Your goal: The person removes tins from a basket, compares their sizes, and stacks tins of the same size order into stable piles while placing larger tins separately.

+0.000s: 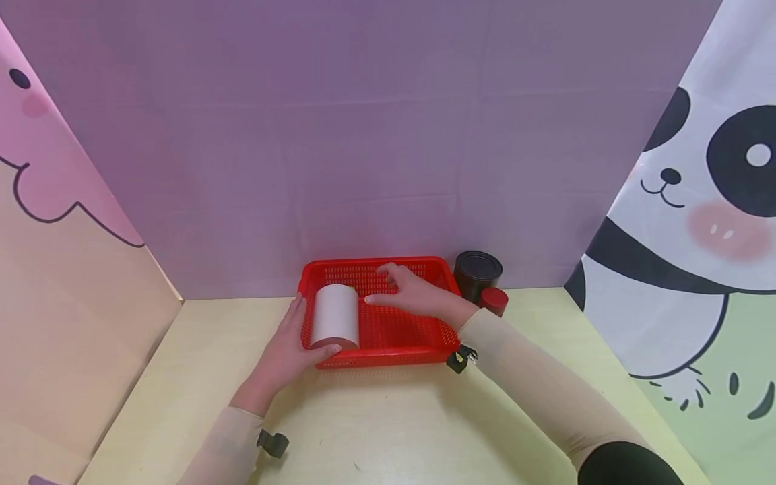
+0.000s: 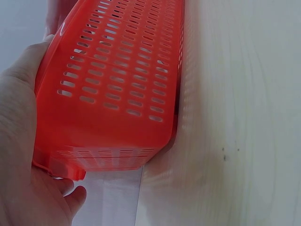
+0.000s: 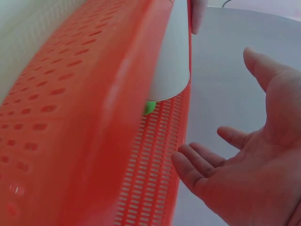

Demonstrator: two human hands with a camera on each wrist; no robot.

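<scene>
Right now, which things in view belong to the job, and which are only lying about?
Probably the job:
red basket, held by the left hand
white cylinder, inside it
small green object by the cylinder

Probably just lying about:
dark can
red-topped container

Soft, even light washes the head view, where the red perforated plastic basket and a beige-sleeved right arm throw faint shadows at 6 and 5 o'clock across the pale wood-grained table. The left wrist view is greyer, shadow pooling at 5 o'clock; in the right wrist view, the basket's near wall blurs, sheen streaking its rim at 10 o'clock.
</scene>
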